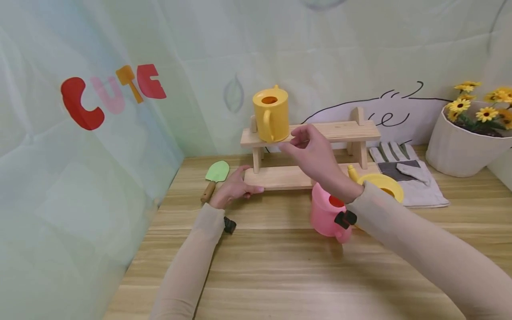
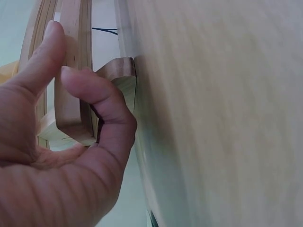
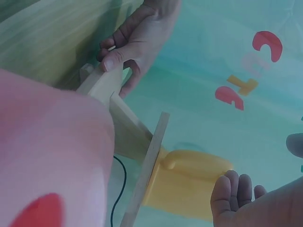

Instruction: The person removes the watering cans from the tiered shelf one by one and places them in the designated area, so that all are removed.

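Wooden two-tier shelf (image 1: 316,151) stands on the table (image 1: 280,266) near the backdrop. Head view: the left hand (image 1: 234,189) grips the left end of the lower board, thumb on top. The right hand (image 1: 314,155) hovers at the front edge of the upper board, fingers loosely bent and holding nothing, just beside the yellow watering can (image 1: 272,113) that stands on the upper board's left end. A pink watering can (image 1: 330,215) sits on the table under the right forearm, a second yellow can (image 1: 380,184) behind it. A green trowel (image 1: 215,178) lies left of the shelf; grey gloves (image 1: 412,178) and a flower pot (image 1: 464,146) lie to the right.

Left wrist view: fingers (image 2: 102,101) curl round the board's end, thumb above.

Right wrist view: fingertips (image 3: 232,189) are free, close to the yellow watering can (image 3: 189,182) but apart from it.
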Motion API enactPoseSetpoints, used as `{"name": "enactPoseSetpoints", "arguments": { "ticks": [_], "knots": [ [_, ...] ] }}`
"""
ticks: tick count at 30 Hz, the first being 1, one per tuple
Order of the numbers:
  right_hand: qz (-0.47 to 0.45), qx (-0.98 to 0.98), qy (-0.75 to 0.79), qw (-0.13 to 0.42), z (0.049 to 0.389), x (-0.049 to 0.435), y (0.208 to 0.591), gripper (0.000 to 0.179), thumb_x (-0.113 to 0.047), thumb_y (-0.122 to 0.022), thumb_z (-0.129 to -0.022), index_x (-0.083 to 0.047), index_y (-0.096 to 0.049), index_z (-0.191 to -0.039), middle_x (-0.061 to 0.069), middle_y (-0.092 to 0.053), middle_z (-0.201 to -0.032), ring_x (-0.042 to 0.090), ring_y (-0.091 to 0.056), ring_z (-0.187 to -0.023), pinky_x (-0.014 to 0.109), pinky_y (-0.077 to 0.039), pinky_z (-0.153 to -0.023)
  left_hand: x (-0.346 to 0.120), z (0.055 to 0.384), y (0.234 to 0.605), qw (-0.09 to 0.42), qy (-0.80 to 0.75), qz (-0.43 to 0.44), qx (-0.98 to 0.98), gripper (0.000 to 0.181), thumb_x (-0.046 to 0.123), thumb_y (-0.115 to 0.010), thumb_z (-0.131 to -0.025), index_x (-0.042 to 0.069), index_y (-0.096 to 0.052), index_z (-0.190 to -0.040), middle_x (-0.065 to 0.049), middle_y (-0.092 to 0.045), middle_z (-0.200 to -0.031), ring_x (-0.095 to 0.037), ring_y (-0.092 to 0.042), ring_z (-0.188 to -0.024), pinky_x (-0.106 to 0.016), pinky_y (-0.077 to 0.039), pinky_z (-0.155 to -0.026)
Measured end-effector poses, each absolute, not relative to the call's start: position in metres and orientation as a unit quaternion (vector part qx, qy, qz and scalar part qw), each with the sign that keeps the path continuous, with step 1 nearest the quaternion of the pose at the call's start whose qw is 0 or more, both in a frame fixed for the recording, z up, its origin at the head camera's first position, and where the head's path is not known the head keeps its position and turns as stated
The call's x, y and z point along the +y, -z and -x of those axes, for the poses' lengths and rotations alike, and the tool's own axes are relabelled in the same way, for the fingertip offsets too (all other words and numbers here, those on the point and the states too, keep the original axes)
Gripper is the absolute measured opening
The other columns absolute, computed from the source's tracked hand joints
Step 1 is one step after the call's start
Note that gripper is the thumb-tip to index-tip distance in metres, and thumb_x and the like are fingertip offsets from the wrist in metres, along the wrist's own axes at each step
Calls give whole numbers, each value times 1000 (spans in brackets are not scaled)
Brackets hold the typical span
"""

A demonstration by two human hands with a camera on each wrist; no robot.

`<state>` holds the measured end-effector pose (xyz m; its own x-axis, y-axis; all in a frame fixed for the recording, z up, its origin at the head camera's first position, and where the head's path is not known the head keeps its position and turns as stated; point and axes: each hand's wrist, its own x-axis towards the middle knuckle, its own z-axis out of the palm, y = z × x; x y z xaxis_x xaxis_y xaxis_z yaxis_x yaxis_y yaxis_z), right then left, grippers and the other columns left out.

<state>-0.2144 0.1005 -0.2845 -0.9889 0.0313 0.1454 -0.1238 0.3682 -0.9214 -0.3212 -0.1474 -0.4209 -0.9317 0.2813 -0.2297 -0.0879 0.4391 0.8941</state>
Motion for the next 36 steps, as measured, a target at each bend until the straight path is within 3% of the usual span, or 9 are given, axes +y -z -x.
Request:
{"name": "enactPoseSetpoints", "arguments": {
  "ticks": [7, 25, 36],
  "knots": [
    [-15, -828, -558, 54, 234, 90, 281, 54, -34, -76, -103, -5, -55, -143, 13, -63, -130, 28, -61, -116, 34, -54, -92, -148, 321, 420, 178, -529, -57, 828, 100, 8, -92, -89, 8, -30, -168, -14, -65, -112, -11, -59, -65, -21, -52, -60],
    [0, -833, -551, 54, 278, 72, 278, 52, -32, -77, -103, -4, -55, -141, 13, -63, -132, 27, -60, -115, 36, -54, -94, -148, 320, 419, 186, -532, -56, 824, 103, 8, -93, -88, 8, -29, -169, -16, -63, -117, -11, -58, -65, -21, -52, -60],
    [6, -827, -560, 50, 292, 62, 280, 50, -28, -76, -104, -3, -54, -140, 15, -63, -138, 29, -61, -123, 44, -56, -108, -148, 321, 419, 189, -531, -51, 824, 105, 10, -93, -88, 10, -27, -170, -10, -65, -104, -10, -59, -64, -21, -53, -60]
  ]
}}
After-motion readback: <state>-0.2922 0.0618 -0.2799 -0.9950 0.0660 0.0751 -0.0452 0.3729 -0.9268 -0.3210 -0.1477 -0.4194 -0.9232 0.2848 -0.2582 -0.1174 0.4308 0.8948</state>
